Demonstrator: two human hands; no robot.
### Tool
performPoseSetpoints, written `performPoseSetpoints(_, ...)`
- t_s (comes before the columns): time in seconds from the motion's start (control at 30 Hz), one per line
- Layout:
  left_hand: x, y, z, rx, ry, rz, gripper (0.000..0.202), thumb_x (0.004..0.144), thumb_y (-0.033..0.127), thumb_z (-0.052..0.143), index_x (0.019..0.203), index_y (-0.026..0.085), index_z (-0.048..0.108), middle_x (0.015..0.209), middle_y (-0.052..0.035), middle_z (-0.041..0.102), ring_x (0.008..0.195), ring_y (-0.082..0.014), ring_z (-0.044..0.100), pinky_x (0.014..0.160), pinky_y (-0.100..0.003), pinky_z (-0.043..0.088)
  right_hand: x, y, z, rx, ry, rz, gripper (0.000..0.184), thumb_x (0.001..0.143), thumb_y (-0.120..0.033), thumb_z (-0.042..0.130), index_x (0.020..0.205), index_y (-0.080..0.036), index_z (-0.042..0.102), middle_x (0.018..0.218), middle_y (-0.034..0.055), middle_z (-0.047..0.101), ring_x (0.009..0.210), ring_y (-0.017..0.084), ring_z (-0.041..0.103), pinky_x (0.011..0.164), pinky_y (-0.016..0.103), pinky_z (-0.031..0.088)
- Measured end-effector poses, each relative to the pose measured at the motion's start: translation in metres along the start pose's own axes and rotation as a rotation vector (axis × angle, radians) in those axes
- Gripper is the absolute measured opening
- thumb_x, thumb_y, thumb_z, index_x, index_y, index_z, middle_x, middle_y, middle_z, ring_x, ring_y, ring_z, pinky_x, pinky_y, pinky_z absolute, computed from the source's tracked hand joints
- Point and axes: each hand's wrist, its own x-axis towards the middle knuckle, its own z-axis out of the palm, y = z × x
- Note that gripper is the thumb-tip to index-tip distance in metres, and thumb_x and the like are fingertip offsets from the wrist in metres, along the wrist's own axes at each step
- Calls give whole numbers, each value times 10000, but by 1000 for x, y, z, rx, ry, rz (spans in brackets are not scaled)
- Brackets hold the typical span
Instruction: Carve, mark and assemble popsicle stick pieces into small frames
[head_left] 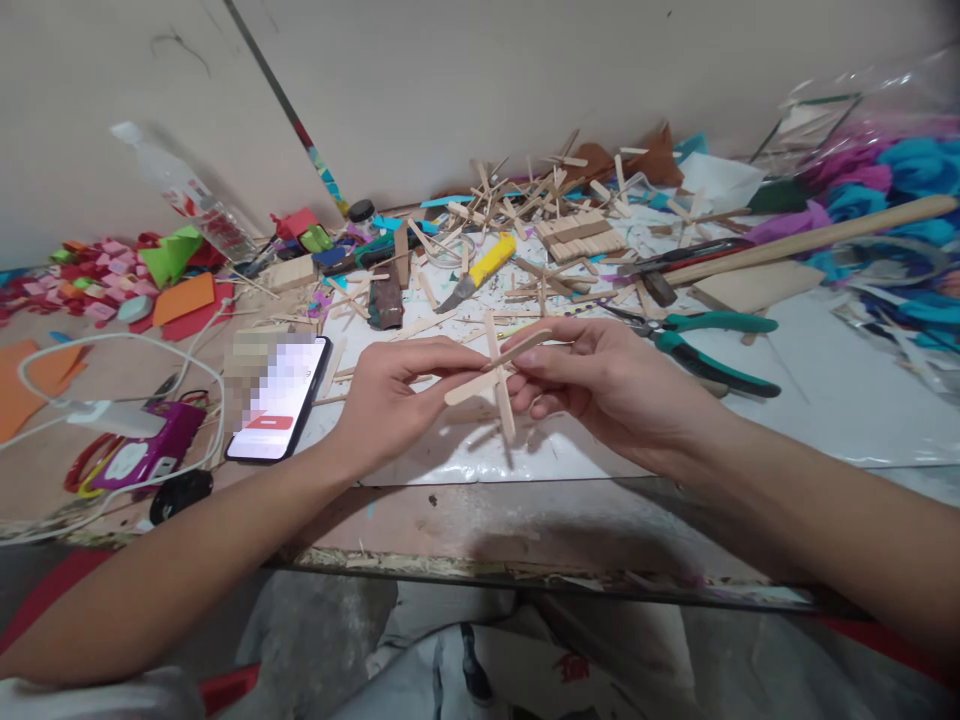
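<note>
Between my two hands is a small cross made of wooden craft sticks (504, 400), its sticks meeting near the middle. My right hand (600, 375) pinches it between thumb and fingers from the right. On the other side, the fingertips of my left hand (405, 385) are closed at the cross's centre, partly hidden behind a stick. The cross is held above a white sheet (570, 450) near the table's front edge. Behind the hands lies a yellow utility knife (487, 262). Green-handled pliers (709, 345) rest just beyond my right wrist.
A phone (281, 400) lies left of my left hand, by a white cable and a purple device (154, 445). Loose sticks and stick crosses (517, 205) pile up at the back. A wooden-handled hammer (810, 240) lies right. A plastic bottle (187, 195) leans on the wall.
</note>
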Motion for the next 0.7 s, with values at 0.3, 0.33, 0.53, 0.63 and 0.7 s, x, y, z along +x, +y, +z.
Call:
performPoseSetpoints(0.3, 0, 6, 1, -22, 9, 19, 129, 888, 117, 768, 876, 214, 853, 870, -9, 831, 793, -143, 775, 755, -209, 623, -3, 0, -3, -318, -230, -40, 269, 816, -371, 888, 838, -133, 767, 587, -18, 632, 465, 66, 498, 431, 200, 383)
performPoseSetpoints(0.33, 0, 7, 1, -33, -7, 29, 118, 889, 125, 772, 863, 211, 848, 867, -12, 829, 784, -141, 771, 750, -212, 624, -3, 0, -3, -332, -232, -53, 272, 836, -382, 871, 842, -132, 762, 576, -24, 614, 460, 61, 472, 428, 202, 352)
performPoseSetpoints(0.53, -1, 5, 1, -65, -58, 20, 87, 904, 162, 790, 866, 219, 844, 861, -17, 815, 779, -137, 752, 743, -218, 610, -4, -2, -4, -386, -223, -131, 331, 880, -454, 827, 831, -133, 761, 517, -39, 550, 445, 57, 394, 418, 224, 244)
performPoseSetpoints(0.63, 0, 3, -1, -104, -85, 40, 65, 899, 182, 811, 870, 224, 851, 861, -18, 819, 772, -135, 751, 728, -210, 597, -4, -3, -3, -382, -223, -148, 345, 860, -472, 843, 784, -149, 748, 503, -38, 544, 441, 61, 386, 421, 235, 226)
performPoseSetpoints(0.7, 0, 3, -2, -109, -93, 53, 40, 895, 211, 825, 871, 222, 856, 857, -27, 822, 757, -145, 753, 709, -219, 600, -4, -3, -2, -368, -222, -162, 354, 859, -486, 841, 768, -156, 752, 499, -36, 538, 450, 65, 386, 430, 240, 225)
